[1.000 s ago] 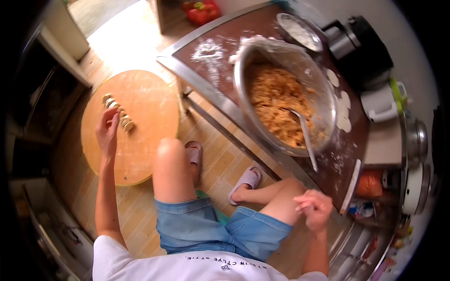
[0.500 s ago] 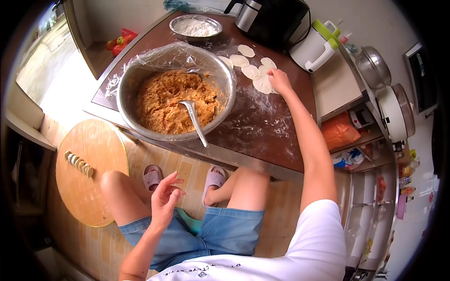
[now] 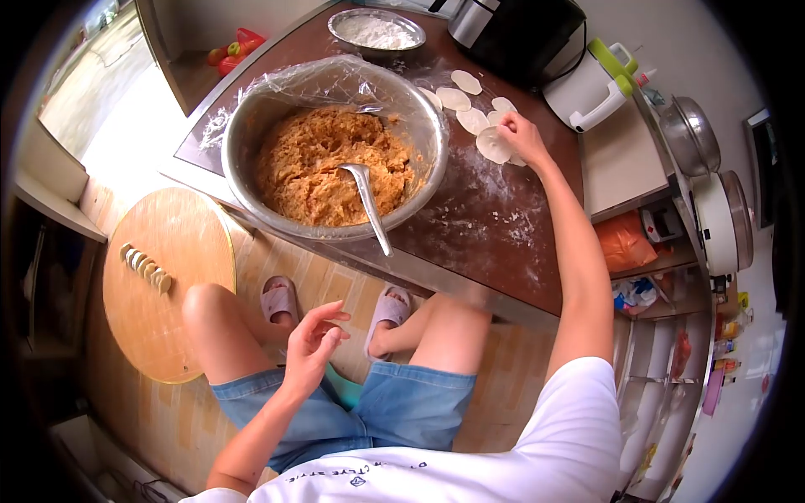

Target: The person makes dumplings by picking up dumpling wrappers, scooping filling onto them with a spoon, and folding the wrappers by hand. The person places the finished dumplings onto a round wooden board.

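My right hand is over the dark brown table, its fingers pinched on a dumpling wrapper at the near end of a loose group of round, pale wrappers. Several others lie flat around it, partly overlapping, such as the one farthest back. Above my lap hovers my left hand, fingers loosely curled and apart, with nothing in it. To the left of the wrappers stands a big metal bowl of orange-brown filling, and a metal spoon rests in it with its handle over the rim.
Plastic film drapes the bowl's back rim. A dish of flour stands behind it. A black appliance and a white-green machine border the table. Low at left, a round wooden board carries a row of dough pieces.
The view has shifted, so the table and bowl appear farther right and higher. My right hand stays at the same wrappers. My left hand has moved slightly right above my lap.
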Demonstrator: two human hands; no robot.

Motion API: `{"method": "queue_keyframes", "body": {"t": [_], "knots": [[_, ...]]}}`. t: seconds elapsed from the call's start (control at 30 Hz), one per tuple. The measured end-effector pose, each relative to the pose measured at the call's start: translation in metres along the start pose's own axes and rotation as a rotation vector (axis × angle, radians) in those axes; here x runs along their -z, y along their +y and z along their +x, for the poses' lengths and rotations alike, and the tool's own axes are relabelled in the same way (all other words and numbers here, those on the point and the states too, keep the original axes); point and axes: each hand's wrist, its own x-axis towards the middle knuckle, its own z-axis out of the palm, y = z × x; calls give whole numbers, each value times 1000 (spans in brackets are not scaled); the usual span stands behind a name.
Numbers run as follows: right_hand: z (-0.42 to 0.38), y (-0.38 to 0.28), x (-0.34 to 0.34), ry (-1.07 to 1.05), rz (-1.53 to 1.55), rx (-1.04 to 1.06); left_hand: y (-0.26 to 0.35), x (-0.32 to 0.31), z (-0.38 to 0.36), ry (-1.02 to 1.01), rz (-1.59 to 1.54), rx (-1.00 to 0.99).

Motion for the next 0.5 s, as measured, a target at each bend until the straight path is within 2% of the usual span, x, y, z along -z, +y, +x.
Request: {"method": "queue_keyframes", "body": {"t": [0.07,0.17,0.27,0.33,0.4,0.43,0.47,0.5], "knots": [[-24,-27,12,13,124,58,1,-15,4,-98,-80,17],[-73,-90,28,-37,345,87,3,-42,13,-427,-302,172],[-141,-164,34,-190,648,81,15,-84,31,-444,-843,205],[-187,-198,16,-222,670,-23,16,-98,33,-371,-1134,227],[-218,-223,4,-319,328,73,34,-104,18,-249,-1215,217],[-222,-228,3,-282,208,216,38,-100,9,-162,-1207,277],[-223,-231,4,-242,88,355,35,-95,4,-95,-1131,221],[-215,-241,13,-145,20,388,41,-85,-2,-71,-1028,214]]}}
